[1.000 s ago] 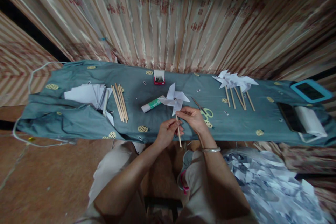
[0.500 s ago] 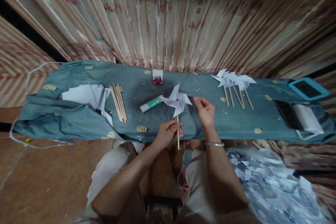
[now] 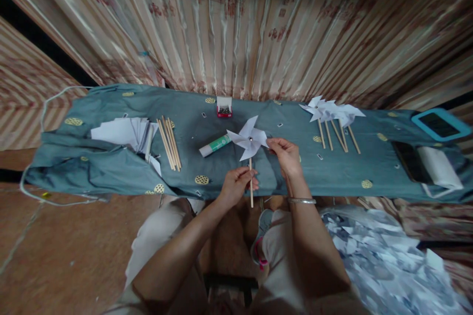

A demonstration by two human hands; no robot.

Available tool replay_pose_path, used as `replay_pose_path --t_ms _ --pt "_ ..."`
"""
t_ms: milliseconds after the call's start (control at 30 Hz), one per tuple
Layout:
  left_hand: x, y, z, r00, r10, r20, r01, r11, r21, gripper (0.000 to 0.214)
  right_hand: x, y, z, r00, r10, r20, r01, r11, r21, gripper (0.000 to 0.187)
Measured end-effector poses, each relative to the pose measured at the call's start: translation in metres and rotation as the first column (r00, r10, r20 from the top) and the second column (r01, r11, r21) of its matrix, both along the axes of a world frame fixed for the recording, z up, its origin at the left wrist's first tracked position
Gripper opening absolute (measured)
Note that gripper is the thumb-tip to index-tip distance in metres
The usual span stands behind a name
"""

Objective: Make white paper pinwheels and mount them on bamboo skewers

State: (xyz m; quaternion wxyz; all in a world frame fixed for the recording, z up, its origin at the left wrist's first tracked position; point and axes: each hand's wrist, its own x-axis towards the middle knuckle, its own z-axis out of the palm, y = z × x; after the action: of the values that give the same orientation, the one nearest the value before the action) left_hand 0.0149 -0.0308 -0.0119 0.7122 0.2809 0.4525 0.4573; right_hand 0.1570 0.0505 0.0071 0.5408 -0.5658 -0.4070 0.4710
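Observation:
A white paper pinwheel [image 3: 247,141] on a wooden stick stands upright over the front middle of the table, a metal pin at its centre. My left hand [image 3: 238,184] is closed around the stick below the blades. At the right blade's tip, the thumb and fingers of my right hand [image 3: 286,155] are pinched together and touch the paper; whether they grip it is hard to make out, though the tip seems to lie at the fingertips. Just left of the blades lies a glue stick [image 3: 215,145] with a green label. Behind it sits a small red box [image 3: 224,108] of pins.
Wooden sticks [image 3: 169,143] and a stack of white paper [image 3: 120,133] lie at the left. Several pinwheels [image 3: 332,110] rest at the back right. Farther right are a blue-framed tablet [image 3: 439,124] and a dark phone [image 3: 411,162]. A bag of paper pieces [image 3: 391,261] stands below.
The pinwheel's blades have turned slightly. My right hand has moved a little left, from beside the blades to touching the right blade's tip. My left hand keeps its hold on the stick.

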Motion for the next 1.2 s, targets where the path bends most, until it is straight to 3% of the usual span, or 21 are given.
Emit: replay_pose_path --t_ms 233,533,1200 --pt "0.001 0.000 0.002 0.999 0.036 -0.009 -0.035 0.999 0.034 0.038 -0.002 -0.009 0.003 0.994 0.078 -0.080 -0.083 0.995 -0.056 0.024" --pt "0.001 0.000 -0.001 0.998 0.040 -0.040 -0.038 0.998 0.053 0.032 -0.009 -0.021 0.006 0.983 0.145 -0.114 -0.159 0.979 -0.127 0.030" --pt "0.001 0.000 -0.002 0.999 0.044 -0.009 -0.044 0.998 0.051 0.037 -0.020 -0.030 0.001 0.957 0.286 -0.055 -0.289 0.954 -0.076 0.034"
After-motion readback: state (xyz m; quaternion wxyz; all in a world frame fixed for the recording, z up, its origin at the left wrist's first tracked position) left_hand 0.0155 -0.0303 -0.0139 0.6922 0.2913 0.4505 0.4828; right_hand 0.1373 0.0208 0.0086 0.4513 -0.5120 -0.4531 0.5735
